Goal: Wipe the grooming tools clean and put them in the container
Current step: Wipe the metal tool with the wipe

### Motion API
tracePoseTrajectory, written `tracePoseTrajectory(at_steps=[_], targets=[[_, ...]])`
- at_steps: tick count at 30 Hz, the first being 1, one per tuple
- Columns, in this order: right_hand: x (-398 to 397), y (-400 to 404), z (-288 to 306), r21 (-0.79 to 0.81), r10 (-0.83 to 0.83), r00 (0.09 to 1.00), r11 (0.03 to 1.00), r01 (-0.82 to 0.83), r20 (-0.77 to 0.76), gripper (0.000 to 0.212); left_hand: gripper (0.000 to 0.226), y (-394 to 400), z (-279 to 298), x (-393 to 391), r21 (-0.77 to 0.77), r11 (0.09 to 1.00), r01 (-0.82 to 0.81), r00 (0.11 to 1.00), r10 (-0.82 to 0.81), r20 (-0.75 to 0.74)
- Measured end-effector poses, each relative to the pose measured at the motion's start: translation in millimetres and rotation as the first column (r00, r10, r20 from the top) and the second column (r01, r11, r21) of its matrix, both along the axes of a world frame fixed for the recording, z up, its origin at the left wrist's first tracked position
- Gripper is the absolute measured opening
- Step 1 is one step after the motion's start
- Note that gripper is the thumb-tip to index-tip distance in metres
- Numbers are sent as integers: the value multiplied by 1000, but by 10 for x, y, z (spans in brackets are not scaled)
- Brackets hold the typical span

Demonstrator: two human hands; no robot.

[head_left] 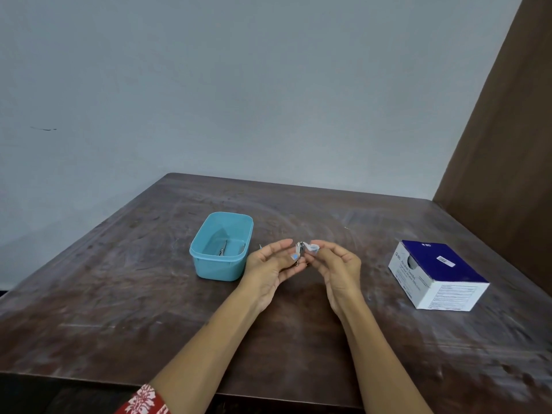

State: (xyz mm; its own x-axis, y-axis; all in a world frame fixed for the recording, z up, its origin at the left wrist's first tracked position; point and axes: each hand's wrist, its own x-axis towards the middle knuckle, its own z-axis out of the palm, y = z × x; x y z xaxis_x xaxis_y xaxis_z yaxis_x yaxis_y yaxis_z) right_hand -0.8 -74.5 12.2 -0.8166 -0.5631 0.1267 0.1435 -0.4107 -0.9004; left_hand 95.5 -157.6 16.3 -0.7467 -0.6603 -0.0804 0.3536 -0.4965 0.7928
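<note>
Both hands are raised just above the middle of the dark wooden tabletop (119, 294), meeting in front of the person. The left hand (270, 265) is turned palm up and grips a small metal nail clipper (298, 251), which lies across its fingers with the shiny end pointing up and away; the index finger stretches out straight past it while the other fingers curl under the tool. The right hand (337, 264) faces it, its thumb and forefinger pinching a small folded white wipe (314, 248) that touches the top end of the clipper. The remaining fingers of the right hand are loosely curled toward the palm.

Just to the left of the left hand stands a light blue plastic container (221, 271), rectangular with rounded corners and no lid. Inside it, on the bottom, lies 1 slim metal tool (223, 248); it is too small to say exactly what kind. A thin pale sliver shows on the tabletop between the container and the left hand, too small to identify.

Well to the right, apart from the hands, sits a white and dark blue cardboard box (439, 276) with printed labels. A red and white patterned sleeve (143, 401) shows at the bottom edge, on the left arm. A grey wall rises behind the tabletop, and a brown panel stands at the right.
</note>
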Motion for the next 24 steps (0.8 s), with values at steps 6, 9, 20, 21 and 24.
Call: tracePoseTrajectory(at_steps=[6,9,20,21,24], targets=[[-12,0,4,15,6,999,1000,-6,33,7,33,19,-11,-11,-105,994,-20,999,23,22],[-25,-8,-19,52,-31,1000,998,31,-1,13,30,20,-17,-26,-112,993,-28,999,32,32],[-7,-16,-44,118,-213,962,965,235,-173,30,28,88,-77,-66,-417,906,-66,991,109,79],[-3,-14,-34,110,-206,964,968,226,-166,31,27,90,-81,-69,-431,899,-82,989,128,79],[22,-9,-13,107,-130,974,983,151,-185,29,28,89,-105,-77,-466,876,-123,977,190,99]])
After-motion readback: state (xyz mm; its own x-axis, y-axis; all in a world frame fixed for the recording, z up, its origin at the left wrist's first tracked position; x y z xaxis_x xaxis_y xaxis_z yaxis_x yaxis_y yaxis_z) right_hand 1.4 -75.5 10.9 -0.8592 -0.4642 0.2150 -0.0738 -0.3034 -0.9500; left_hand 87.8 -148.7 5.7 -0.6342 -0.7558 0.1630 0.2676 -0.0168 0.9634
